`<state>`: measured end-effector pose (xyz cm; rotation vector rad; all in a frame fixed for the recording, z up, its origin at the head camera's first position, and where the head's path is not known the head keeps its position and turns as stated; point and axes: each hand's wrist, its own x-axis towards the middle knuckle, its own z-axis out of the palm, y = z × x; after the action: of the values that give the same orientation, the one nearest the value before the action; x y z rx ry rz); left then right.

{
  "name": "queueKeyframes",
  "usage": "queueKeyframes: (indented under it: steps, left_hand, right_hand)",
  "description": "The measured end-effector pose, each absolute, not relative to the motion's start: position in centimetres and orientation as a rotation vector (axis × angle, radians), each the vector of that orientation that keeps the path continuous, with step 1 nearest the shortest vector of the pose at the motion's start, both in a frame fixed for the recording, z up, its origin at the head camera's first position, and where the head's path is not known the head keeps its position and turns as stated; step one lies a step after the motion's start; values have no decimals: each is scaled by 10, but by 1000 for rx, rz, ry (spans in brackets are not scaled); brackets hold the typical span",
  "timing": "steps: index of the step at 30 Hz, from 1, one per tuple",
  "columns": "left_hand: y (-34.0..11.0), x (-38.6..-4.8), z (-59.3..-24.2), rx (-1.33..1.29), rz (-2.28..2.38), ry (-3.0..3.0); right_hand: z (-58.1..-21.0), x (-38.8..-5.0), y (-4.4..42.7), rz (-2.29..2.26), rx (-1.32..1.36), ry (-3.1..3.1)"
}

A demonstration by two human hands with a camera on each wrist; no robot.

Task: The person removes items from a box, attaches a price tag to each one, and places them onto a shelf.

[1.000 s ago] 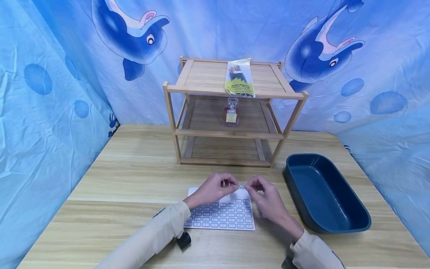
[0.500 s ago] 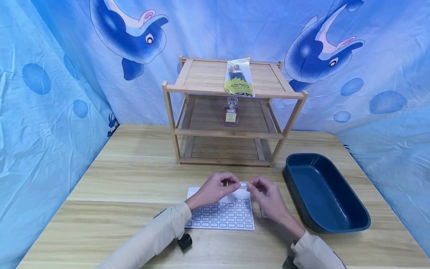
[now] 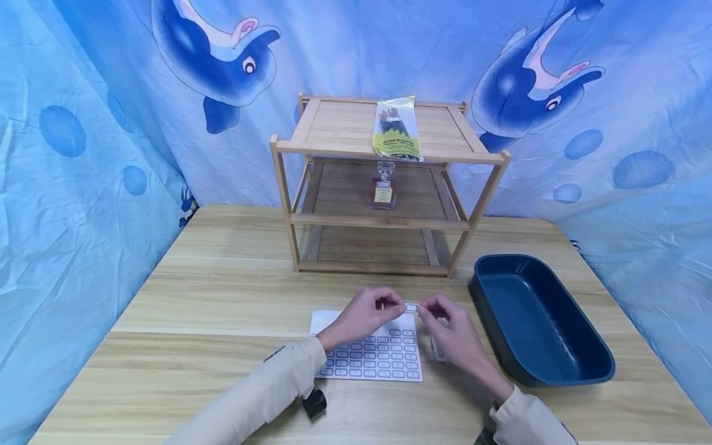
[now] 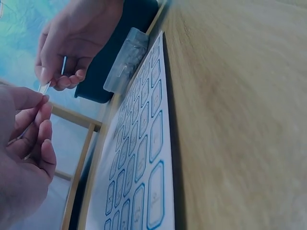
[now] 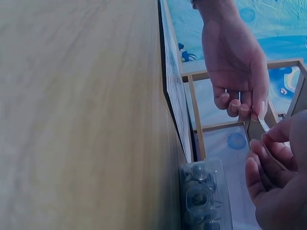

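A small white label sticker [image 3: 411, 307] with a blue border is stretched between my two hands, above the far right edge of a label sheet. My left hand [image 3: 363, 316] pinches its left end between thumb and finger. My right hand [image 3: 455, 334] pinches the other end the same way. Beneath them the white sheet [image 3: 371, 364] lies on the table, printed with rows of similar blue-bordered labels; my left hand and wrist cover part of it. Close to the sheet's right side is a clear plastic box [image 5: 206, 196] with small items inside, mostly hidden under my right hand in the head view.
A deep blue-green basin [image 3: 542, 327] stands to the right. Behind my hands is a wooden shelf rack [image 3: 378, 267], with a perfume bottle [image 3: 382, 188] on its middle tier and a packet of artist brushes [image 3: 397, 133] on top. A blue dolphin-print curtain [image 3: 361, 49] surrounds the table.
Both hands have shifted slightly right together, still pinching the label. The label has turned so more of its face shows. A bit of the clear box now appears beside my right hand.
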<state>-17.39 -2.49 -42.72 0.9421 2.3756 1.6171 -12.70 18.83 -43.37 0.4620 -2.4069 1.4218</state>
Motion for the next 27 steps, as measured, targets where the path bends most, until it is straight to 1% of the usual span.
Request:
queueKeyframes:
  steps: [17, 27]
  left_hand:
    - [-5, -168, -429, 885, 1624, 2334]
    - [11, -166, -431, 894, 1629, 2338]
  right_hand:
    - [-434, -117, 205, 1261, 396, -2451]
    - [-433, -108, 213, 1227, 276, -2496]
